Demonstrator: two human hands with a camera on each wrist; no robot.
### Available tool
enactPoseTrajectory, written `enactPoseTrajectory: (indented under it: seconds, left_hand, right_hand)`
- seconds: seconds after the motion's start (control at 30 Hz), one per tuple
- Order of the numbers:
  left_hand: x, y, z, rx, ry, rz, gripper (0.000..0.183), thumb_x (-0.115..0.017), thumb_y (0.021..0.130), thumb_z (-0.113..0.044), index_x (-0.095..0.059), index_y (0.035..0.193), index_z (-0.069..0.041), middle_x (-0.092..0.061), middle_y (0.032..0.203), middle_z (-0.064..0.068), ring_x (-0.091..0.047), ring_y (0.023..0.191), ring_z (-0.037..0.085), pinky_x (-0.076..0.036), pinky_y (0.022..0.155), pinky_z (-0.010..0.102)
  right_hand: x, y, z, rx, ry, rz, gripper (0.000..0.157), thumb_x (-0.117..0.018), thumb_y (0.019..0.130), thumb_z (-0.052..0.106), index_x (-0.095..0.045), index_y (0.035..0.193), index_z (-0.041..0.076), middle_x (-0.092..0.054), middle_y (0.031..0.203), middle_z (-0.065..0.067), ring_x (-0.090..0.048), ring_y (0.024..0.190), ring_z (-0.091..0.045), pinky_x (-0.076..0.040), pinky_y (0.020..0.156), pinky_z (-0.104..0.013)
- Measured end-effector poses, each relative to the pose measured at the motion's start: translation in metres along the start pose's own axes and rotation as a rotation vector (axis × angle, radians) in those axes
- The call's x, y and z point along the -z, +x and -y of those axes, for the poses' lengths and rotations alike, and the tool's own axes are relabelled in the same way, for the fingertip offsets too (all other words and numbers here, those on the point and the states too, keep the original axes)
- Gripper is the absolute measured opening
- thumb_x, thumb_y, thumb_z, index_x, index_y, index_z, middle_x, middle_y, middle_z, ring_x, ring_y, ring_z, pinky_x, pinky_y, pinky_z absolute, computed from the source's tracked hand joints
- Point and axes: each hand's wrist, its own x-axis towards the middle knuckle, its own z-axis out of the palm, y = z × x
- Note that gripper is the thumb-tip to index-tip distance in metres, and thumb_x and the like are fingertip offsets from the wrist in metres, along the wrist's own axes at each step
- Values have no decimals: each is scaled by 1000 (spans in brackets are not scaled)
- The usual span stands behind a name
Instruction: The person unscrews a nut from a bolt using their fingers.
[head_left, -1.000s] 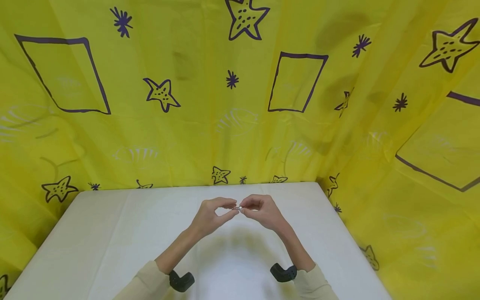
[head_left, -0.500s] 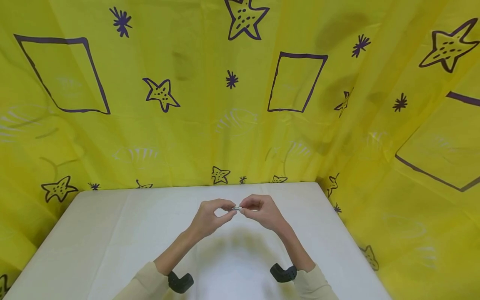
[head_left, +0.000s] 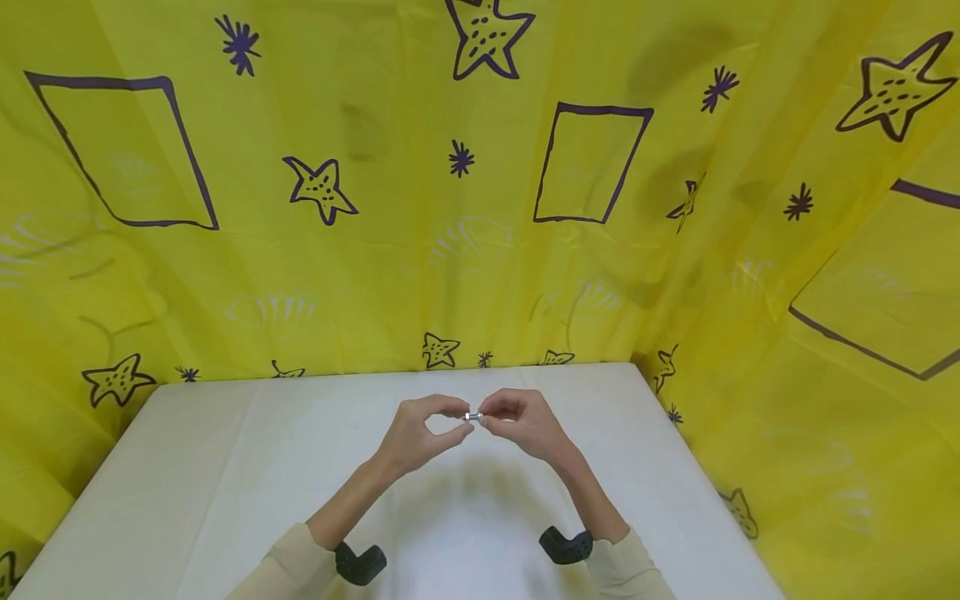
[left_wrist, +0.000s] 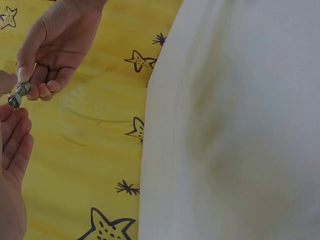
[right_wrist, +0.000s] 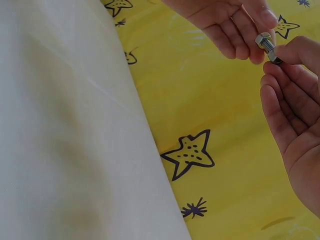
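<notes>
Enclosing the scene: a yellow curtain [head_left: 390,250] printed with dark stars, bursts and four-sided outlines, hanging behind and to the right of everything else.

Desk [head_left: 225,467]: white cloth cover, its far edge meeting the curtain; faint shadow near the middle front.

Sleeves [head_left: 288,567]: cream, one on each forearm, each with a black wrist mount at the cuff.

Left hand [head_left: 416,433]: raised above the desk centre, thumb and forefinger curled into a ring whose tips meet at one end of the bolt; the other fingers lie loosely extended below in the left wrist view.

Right hand [head_left: 525,423]: raised at the same height, facing the left, thumb and fingers pinching the other end of the bolt. The two hands are drawn together, fingertips nearly touching, both clamped on the one item.

Bolt [head_left: 472,415]: small, silver metal, held in the air between the fingertips, clear of the desk. Long axis roughly level in the head view, running left to right from one hand to the other. In the right wrist view a hex piece [right_wrist: 263,39], head or nut I cannot tell, sits at the left-hand end with the threaded shank leading toward the right hand's fingers.
</notes>
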Motion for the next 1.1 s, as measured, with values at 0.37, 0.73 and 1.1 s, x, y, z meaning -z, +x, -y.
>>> enactPoseTrajectory:
  seconds: [0.37,0.73,1.1]
  left_hand:
    - [-2,0,0,-69,7,25,19,-76,84,4,-73,101,-4,-74,96,3,-69,85,14,-58,79,27]
    - [-1,-1,-2,7,-8,12,15,-75,86,0,-73,100,-1,-75,94,5,-69,80,13,-59,76,30]
    - [-4,-1,0,-122,27,17,22,-76,82,6,-69,98,-6,-70,94,2,-66,83,13,-58,76,25]
  right_hand:
    - [0,-1,0,-4,8,-10,9,-69,91,1,-73,98,-4,-71,93,-11,-66,82,-21,-58,78,-28]
    - [-2,-2,1,-31,-9,-6,10,-69,91,3,-73,99,-2,-71,94,-10,-66,84,-22,-58,79,-29]
    - [-1,-1,-4,-7,-2,0,10,-69,91,1,-73,98,-4,-71,93,-10,-66,83,-21,-58,78,-28]
